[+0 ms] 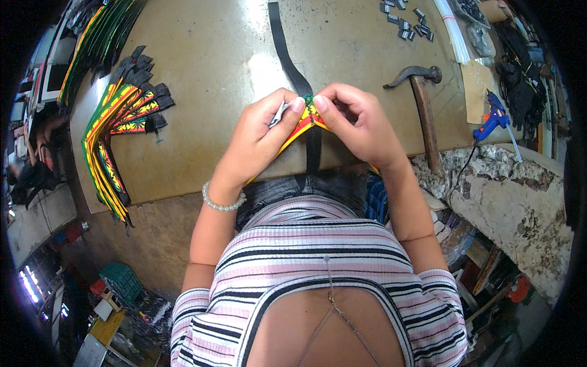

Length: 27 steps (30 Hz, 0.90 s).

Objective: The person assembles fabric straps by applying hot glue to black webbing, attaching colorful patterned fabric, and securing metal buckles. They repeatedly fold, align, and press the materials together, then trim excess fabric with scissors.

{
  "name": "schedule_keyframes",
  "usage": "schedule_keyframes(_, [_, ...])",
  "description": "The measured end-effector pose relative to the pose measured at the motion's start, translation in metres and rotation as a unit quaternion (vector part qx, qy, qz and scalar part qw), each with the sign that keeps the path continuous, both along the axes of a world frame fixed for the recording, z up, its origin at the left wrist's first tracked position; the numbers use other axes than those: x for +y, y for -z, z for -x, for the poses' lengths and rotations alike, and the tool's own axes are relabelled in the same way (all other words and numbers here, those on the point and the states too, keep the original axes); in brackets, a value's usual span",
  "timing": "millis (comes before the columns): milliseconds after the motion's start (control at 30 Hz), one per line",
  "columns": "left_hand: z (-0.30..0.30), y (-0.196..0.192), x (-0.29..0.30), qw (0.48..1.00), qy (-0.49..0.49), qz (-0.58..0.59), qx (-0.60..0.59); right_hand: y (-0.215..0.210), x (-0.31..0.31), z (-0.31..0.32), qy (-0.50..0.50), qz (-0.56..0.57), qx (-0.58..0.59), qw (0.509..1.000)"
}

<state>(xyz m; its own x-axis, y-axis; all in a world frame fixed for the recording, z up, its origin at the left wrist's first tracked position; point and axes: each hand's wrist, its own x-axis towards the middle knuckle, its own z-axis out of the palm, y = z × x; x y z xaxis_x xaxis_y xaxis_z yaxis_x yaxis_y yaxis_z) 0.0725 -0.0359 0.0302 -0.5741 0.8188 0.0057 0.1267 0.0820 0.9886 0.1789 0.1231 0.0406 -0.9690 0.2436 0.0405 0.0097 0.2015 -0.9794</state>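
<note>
Close to the table's near edge, both my hands meet at a red, yellow and green patterned strap (302,127), which is folded to a point between them. My left hand (254,131) is closed, thumb and fingers pinching the strap's left side; a small whitish, paper-like piece (279,115) is also tucked in its fingers. On the other side my right hand (364,125) pinches the strap with thumb and forefinger, its other fingers curled. A black strap (284,52) runs away from my fingertips across the table, and a black length hangs below the fold. My fingers partly hide the join.
A hammer (420,101) with a wooden handle lies on the table (202,79) to the right. Beyond it are a blue glue gun (491,120) and its cord. Small black pieces (403,25) lie scattered at the far right. Patterned straps (101,144) are bundled at left.
</note>
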Motion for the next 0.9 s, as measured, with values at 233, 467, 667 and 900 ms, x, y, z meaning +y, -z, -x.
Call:
schedule_keyframes(233, [-0.029,-0.001,0.014,0.980,-0.134,-0.135,-0.060,0.007,-0.033,0.001,0.131,0.116,0.095,0.980])
schedule_keyframes(467, [-0.043,-0.002,0.018,0.963,-0.160,-0.183,-0.112,0.005,-0.050,0.006,0.203,0.100,0.167,0.960])
schedule_keyframes(667, [-0.011,-0.010,-0.002,0.987,-0.005,-0.083,-0.135,-0.022,-0.002,0.000,-0.055,0.109,-0.085,0.989])
schedule_keyframes(900, [-0.008,-0.031,-0.009,0.994,0.046,0.000,-0.100,-0.017,-0.001,-0.011,-0.119,0.218,-0.038,0.968])
